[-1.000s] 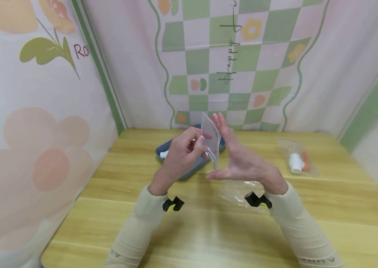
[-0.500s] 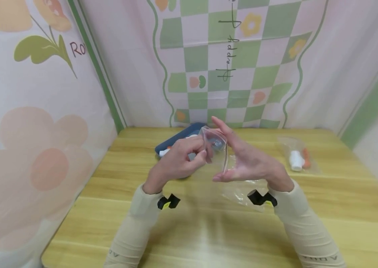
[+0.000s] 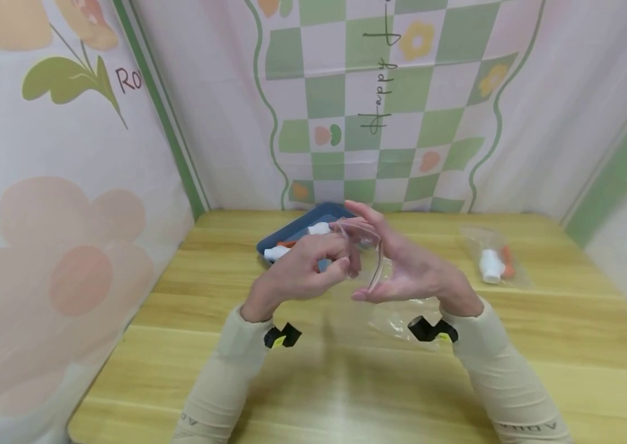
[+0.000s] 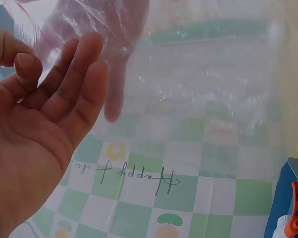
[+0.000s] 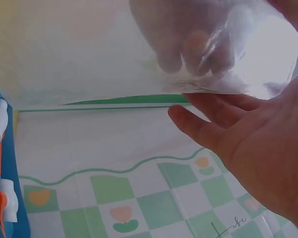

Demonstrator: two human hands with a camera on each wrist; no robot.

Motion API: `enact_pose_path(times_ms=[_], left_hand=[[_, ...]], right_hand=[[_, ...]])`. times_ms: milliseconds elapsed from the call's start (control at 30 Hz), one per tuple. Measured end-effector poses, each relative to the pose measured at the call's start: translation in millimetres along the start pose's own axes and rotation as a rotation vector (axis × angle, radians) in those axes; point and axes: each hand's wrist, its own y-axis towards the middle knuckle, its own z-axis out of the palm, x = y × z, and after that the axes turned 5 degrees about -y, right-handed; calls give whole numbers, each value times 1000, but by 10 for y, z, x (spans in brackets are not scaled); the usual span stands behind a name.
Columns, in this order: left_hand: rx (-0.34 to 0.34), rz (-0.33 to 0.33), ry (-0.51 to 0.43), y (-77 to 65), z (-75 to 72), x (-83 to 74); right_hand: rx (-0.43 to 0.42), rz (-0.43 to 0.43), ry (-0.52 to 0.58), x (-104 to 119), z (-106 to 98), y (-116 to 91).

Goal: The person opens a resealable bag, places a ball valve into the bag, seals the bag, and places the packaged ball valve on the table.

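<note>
Splaying, right fingers [image 3: 370, 216] brace a glossy clear plastic bag [image 3: 369, 256] the left fingers [image 3: 329, 245] pinch.

A see-through plastic zip bag [image 3: 369, 254], wrinkled and glossy, is held up between two hands. Its mouth gapes.

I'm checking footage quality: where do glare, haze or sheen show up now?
Head view: pale sheen on the table, low centre; left wrist: bright streaks on the clear bag at top left; right wrist: a washed-out glare patch at upper right, and the left hand looks hazy through the clear bag.
</note>
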Motion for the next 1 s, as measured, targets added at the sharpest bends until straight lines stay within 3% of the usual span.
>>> enact_pose_path(times_ms=[100,400,667,1000], left_hand=[[13,-17,-20,-1,-3,-3],[-4,-151,4,-125,9,238],[-26,-178,-65,-46,-79,21],[-93,-250,45,-182,-130,376]], right_hand=[[-14,-9,35,-11,-4,-5],[-43,-36,14,-61,-28,-12],[-50,-54,23,-70,-74,-1],[-86,-13,13,-106,-136,-22]])
